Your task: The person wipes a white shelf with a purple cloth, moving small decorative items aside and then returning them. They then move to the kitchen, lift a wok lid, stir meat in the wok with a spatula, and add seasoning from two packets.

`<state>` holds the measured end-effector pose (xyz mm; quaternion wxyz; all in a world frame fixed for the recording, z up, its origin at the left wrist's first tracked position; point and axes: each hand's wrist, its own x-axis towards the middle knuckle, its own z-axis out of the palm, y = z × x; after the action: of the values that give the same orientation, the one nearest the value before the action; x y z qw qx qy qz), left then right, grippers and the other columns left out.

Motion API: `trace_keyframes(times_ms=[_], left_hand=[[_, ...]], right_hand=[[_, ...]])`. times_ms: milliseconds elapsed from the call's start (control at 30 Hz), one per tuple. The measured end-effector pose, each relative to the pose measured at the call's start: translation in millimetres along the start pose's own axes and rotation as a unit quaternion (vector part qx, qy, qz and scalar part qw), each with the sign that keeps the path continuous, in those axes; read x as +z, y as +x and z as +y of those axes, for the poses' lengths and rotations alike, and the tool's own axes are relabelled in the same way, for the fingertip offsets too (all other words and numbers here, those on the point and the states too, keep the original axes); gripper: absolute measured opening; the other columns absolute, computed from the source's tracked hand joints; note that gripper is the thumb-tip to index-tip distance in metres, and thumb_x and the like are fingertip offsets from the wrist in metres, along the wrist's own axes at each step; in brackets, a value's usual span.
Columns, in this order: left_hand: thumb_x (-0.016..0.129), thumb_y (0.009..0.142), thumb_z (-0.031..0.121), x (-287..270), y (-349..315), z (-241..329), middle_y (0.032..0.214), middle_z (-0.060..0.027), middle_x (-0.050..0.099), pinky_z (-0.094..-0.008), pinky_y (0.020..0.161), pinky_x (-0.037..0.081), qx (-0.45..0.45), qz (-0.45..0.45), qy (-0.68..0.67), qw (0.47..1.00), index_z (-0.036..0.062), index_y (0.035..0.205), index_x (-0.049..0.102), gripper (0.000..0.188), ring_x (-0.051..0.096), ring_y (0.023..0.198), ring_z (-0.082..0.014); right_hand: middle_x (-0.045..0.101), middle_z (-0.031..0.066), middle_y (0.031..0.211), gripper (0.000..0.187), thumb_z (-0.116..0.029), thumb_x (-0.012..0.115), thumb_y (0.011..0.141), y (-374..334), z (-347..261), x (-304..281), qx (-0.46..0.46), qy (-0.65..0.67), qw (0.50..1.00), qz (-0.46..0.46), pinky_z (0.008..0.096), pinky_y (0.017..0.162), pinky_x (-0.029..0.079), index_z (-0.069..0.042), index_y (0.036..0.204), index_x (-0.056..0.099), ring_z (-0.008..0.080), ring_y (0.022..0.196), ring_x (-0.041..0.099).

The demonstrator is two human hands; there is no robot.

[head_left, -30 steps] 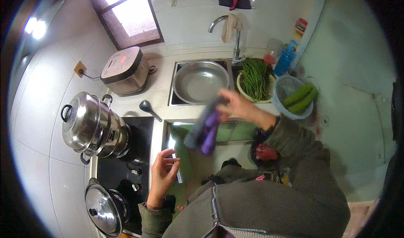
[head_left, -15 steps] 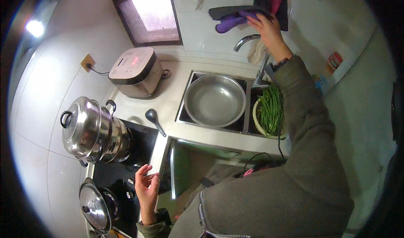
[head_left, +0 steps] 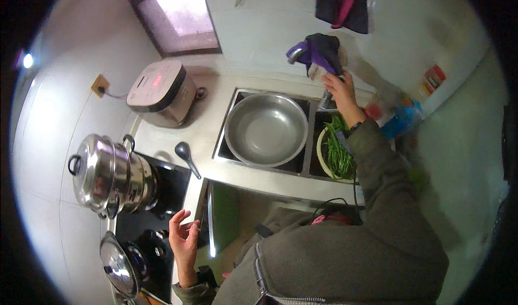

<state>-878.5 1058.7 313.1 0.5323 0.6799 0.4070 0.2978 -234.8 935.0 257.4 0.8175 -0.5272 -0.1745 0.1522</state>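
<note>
My right hand (head_left: 341,93) grips the lower edge of a purple and black cloth (head_left: 322,55), perhaps a mitt. The cloth is bunched over the sink faucet and hides most of it. Below that wrist, a round basket (head_left: 322,153) of long green vegetables (head_left: 339,151) sits in the right sink basin. A wide metal bowl (head_left: 267,129), with nothing in it, rests over the left basin. Held above the counter's front edge by the stove, my left hand (head_left: 184,243) has loosely curled fingers apart and nothing in it.
A rice cooker (head_left: 163,92) stands in the back corner, with a dark ladle (head_left: 186,156) on the counter before it. A steamer pot (head_left: 110,173) and a lidded pan (head_left: 120,264) occupy the stove (head_left: 162,218). A black and pink cloth (head_left: 345,5) hangs on the wall.
My right hand has come down from the wall, bringing the purple and black cloth to the faucet. The view has shifted slightly, and my left hand keeps about the same pose.
</note>
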Motion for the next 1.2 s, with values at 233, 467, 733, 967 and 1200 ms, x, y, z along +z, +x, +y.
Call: trace_keyframes(times_ms=[233,467,733,967,1200], left_hand=[[0.072,0.096,0.004,-22,-61,-23,0.133,-0.0141,0.066,-0.0296,0.087,0.058,-0.019,0.077,0.015,0.997,0.0017,0.14,0.054,0.048,0.072,0.101,-0.0183],[0.071,0.097,0.006,-90,-163,-57,0.123,-0.009,0.071,-0.0291,0.088,0.058,-0.048,0.163,0.052,0.984,0.0043,0.133,0.062,0.038,0.071,0.103,-0.0155],[0.07,0.097,0.006,-188,-340,-114,0.118,-0.0092,0.073,-0.0305,0.086,0.059,-0.117,0.294,0.042,0.948,0.0034,0.131,0.063,0.035,0.072,0.102,-0.0158],[0.07,0.096,0.008,-270,-476,-162,0.113,-0.0116,0.075,-0.033,0.084,0.06,-0.191,0.391,0.036,0.899,0.0017,0.127,0.065,0.032,0.073,0.099,-0.0188],[0.069,0.1,0.012,-338,-516,-212,0.11,-0.0085,0.075,-0.0286,0.081,0.057,-0.224,0.437,0.009,0.871,0.0002,0.124,0.067,0.027,0.071,0.098,-0.0136]], right_hand=[[0.069,0.0105,0.115,0.051,-0.009,0.076,0.092,-49,67,6,0.109,0.001,0.994,-0.006,0.033,0.082,0.056,-0.008,0.137,0.053,0.0225,0.099,0.069],[0.067,0.0012,0.101,0.021,-0.026,0.069,0.104,-181,114,117,0.149,-0.08,0.966,-0.197,0.0252,0.075,0.05,-0.009,0.114,0.065,0.0102,0.085,0.062],[0.067,0.0013,0.097,0.021,-0.024,0.064,0.106,-411,142,282,0.154,-0.093,0.906,-0.384,0.0229,0.071,0.047,-0.007,0.119,0.065,0.0073,0.076,0.059],[0.069,0.005,0.1,0.026,-0.017,0.062,0.106,-587,161,374,0.167,-0.102,0.829,-0.524,0.022,0.068,0.047,-0.004,0.128,0.061,0.0083,0.075,0.062],[0.068,0.0028,0.098,0.023,-0.015,0.063,0.106,-656,183,430,0.174,-0.146,0.799,-0.557,0.0182,0.063,0.045,-0.007,0.127,0.06,0.0049,0.071,0.06]])
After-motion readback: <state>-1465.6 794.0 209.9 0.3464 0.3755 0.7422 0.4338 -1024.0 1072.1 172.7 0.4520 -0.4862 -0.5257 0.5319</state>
